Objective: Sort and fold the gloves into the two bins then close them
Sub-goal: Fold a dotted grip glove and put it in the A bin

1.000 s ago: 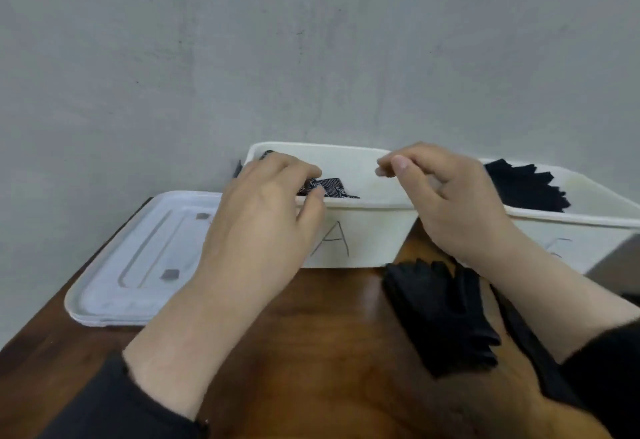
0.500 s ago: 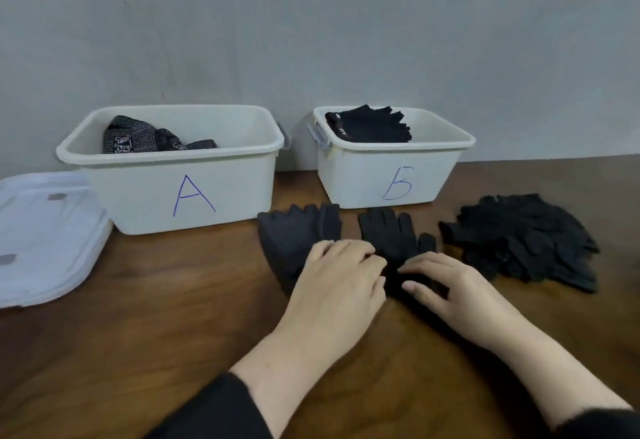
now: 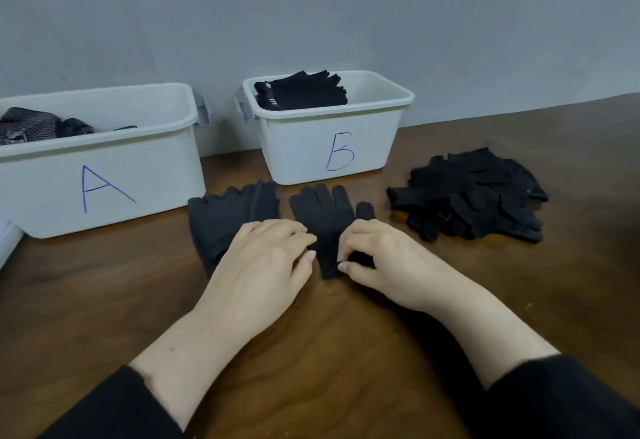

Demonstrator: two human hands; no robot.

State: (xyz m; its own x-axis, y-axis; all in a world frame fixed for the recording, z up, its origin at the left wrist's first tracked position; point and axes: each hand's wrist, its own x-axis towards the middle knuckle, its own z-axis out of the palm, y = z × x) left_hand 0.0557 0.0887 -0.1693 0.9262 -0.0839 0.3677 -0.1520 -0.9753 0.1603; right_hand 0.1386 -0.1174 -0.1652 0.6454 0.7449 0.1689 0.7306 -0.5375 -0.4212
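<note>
Both hands sit at the cuff end of a black glove (image 3: pixel 323 220) that lies flat on the brown worktop (image 3: pixel 346 352), its fingertips pointing away toward the bin marked B (image 3: pixel 332 151). The left hand (image 3: pixel 266 265) rests palm down with its fingers (image 3: pixel 277 229) loosely bent and close together, their tips on the glove's left edge, while part of the hand covers the near corner of a dark grey glove (image 3: pixel 228 217) lying just beside it. The right hand (image 3: pixel 384 258) has its fingers (image 3: pixel 360 227) curled, and thumb and fingertips pinch the glove's cuff at its right edge. Bin B holds folded black gloves (image 3: pixel 301 90) at its left end. The bin marked A (image 3: pixel 104 175) stands to the left with grey patterned gloves (image 3: pixel 38 125) inside. A loose pile of black gloves (image 3: pixel 474 193) lies on the worktop to the right, well apart from the hands. A corner of a white lid (image 3: pixel 7 238) shows at the left edge.
</note>
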